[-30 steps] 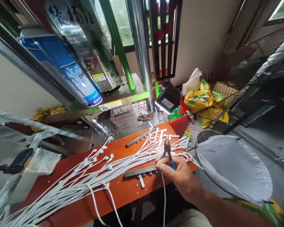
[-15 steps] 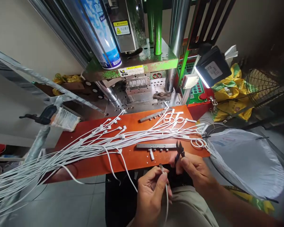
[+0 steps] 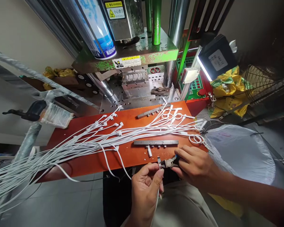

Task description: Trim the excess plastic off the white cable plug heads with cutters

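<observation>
Over the board's front edge my left hand (image 3: 146, 186) is closed in a pinch on a white cable (image 3: 157, 203), whose metal plug end (image 3: 159, 160) sticks up past the fingertips. The cable hangs down below the hand. Just to the right, my right hand (image 3: 194, 162) is closed around small cutting pliers (image 3: 168, 162). Their light-catching jaws point left, close beside the plug; whether they touch it I cannot tell. A trace of blue shows by the fingers, and most of the handles are hidden.
Many white cables (image 3: 90, 148) lie across the orange board (image 3: 85, 168). Two metal bars (image 3: 156, 143) rest among them, with a white connector (image 3: 149, 151) by the nearer one. Behind stands a press with a metal mould (image 3: 135, 85). A lamp (image 3: 217, 58) and a white bag (image 3: 241, 151) are at right.
My right hand has turned over, swinging the pliers from pointing up to pointing left at the plug. My left hand keeps the cable. The whole view has shifted slightly.
</observation>
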A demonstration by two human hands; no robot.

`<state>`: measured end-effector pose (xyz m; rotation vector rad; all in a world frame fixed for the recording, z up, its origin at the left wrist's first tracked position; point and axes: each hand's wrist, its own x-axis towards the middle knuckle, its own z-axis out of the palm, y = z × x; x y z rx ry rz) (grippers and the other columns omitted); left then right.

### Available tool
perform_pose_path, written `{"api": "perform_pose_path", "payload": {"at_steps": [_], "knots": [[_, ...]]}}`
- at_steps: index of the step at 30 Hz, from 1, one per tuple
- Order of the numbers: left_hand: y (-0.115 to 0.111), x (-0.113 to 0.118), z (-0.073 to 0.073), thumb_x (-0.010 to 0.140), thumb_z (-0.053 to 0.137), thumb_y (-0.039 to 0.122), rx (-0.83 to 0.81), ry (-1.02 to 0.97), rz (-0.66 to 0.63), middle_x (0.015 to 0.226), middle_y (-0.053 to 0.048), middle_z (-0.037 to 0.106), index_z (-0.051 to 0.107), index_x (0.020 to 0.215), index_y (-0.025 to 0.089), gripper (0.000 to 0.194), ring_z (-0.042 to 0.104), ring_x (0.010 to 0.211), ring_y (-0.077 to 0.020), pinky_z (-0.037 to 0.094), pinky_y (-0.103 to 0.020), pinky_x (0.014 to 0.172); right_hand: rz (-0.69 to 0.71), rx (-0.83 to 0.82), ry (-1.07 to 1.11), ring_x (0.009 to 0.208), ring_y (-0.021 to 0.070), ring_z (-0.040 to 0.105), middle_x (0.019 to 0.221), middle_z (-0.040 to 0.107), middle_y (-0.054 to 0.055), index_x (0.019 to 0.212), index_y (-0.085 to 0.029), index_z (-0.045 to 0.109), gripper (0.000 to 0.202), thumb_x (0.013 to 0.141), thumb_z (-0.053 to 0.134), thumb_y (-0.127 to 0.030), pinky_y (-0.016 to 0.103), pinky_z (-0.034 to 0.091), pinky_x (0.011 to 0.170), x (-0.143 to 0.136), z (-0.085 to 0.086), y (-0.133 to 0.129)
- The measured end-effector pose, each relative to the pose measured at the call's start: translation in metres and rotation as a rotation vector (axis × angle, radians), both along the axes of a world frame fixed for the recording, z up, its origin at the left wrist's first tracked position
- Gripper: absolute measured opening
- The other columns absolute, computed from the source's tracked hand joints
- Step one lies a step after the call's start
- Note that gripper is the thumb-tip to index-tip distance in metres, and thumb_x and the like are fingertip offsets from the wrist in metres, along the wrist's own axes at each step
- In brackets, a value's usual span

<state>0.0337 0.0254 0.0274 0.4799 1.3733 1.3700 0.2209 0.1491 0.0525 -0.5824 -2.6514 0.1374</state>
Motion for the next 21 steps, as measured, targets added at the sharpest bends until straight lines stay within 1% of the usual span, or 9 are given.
{"api": "perform_pose_path", "payload": {"at_steps": [3,6,10,15,18,21], "knots": [[-0.001,0.000,0.000,0.089,0.092,0.050,-0.003,0.042,0.017,0.060,0.002,0.066,0.080,0.097,0.014,0.038,0.058,0.046,-0.0089,0.046,-0.016,0.044,0.037,0.037,-0.041,0.088,0.0241,0.062,0.093,0.070,0.011,0.074,-0.018,0.066,0.041,0.114,0.058,-0.025,0.038,0.040,0.069,0.000,0.004,0.005],[-0.002,0.000,-0.001,0.090,0.092,0.046,0.008,0.075,0.035,0.065,0.000,0.069,0.081,0.097,0.014,0.034,0.060,0.048,-0.0095,0.050,-0.018,0.047,0.080,0.059,-0.049,0.080,0.0220,0.057,0.083,0.064,0.008,0.072,-0.019,0.065,0.041,0.113,0.059,-0.021,0.037,0.035,0.064,0.000,0.006,0.007],[-0.003,0.001,-0.002,0.089,0.093,0.043,0.011,0.078,0.052,0.066,0.001,0.069,0.081,0.096,0.015,0.031,0.060,0.048,-0.0082,0.049,-0.016,0.048,0.129,0.058,-0.070,0.071,0.0198,0.051,0.076,0.060,0.004,0.072,-0.019,0.065,0.040,0.111,0.060,-0.019,0.037,0.030,0.060,0.001,0.003,0.010],[0.001,0.003,0.001,0.086,0.095,0.046,0.017,0.048,0.055,0.065,0.001,0.068,0.081,0.093,0.015,0.035,0.057,0.046,-0.0065,0.047,-0.014,0.045,0.059,0.042,-0.023,0.066,0.0185,0.047,0.071,0.057,0.003,0.068,-0.020,0.061,0.049,0.116,0.053,-0.025,0.037,0.030,0.060,0.003,0.002,0.015],[0.005,0.003,0.001,0.083,0.098,0.046,0.018,0.021,0.080,0.065,0.002,0.068,0.081,0.093,0.015,0.038,0.057,0.044,-0.0061,0.047,-0.014,0.043,0.054,0.062,-0.003,0.071,0.0190,0.052,0.076,0.060,0.004,0.070,-0.020,0.062,0.047,0.116,0.055,-0.026,0.036,0.032,0.063,0.003,0.006,0.016],[0.006,0.002,0.001,0.080,0.099,0.046,0.028,-0.019,0.086,0.064,0.003,0.067,0.080,0.092,0.015,0.039,0.057,0.043,-0.0062,0.048,-0.015,0.042,0.071,0.085,0.007,0.083,0.0217,0.061,0.088,0.068,0.009,0.072,-0.019,0.064,0.045,0.116,0.055,-0.027,0.035,0.036,0.068,0.003,0.006,0.014]]}}
